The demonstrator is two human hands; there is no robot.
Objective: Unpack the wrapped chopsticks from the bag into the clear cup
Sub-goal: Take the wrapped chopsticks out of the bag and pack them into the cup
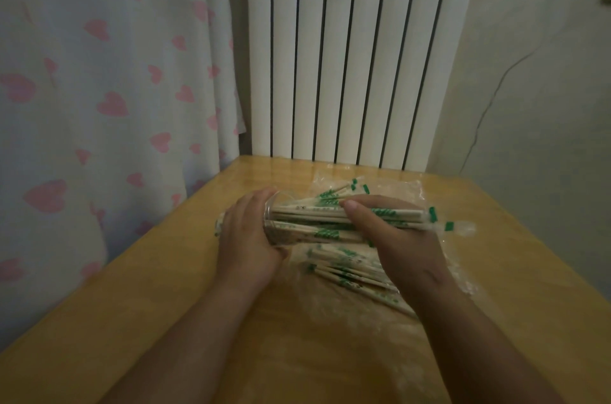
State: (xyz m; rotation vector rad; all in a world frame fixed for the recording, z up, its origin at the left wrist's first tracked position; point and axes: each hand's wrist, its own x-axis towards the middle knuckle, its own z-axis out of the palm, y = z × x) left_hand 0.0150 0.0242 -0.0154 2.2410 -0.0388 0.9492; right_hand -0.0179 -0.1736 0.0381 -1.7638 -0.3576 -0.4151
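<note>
My left hand [246, 238] grips the clear cup [281, 225], which lies on its side with its mouth to the right. A bundle of wrapped chopsticks [317, 221] with green print sticks out of the cup. My right hand [393, 235] is curled round that bundle just outside the cup's mouth. Under both hands lies the clear plastic bag [410, 187], flat on the wooden table [165, 304]. More wrapped chopsticks [347, 266] lie in or on the bag below my right hand, and a few more chopsticks [340, 188] show behind the cup.
A white radiator [347, 56] stands against the wall behind the table. A curtain with pink hearts [99, 89] hangs at the left, close to the table's left edge. A pale cracked wall [535, 89] is at the right.
</note>
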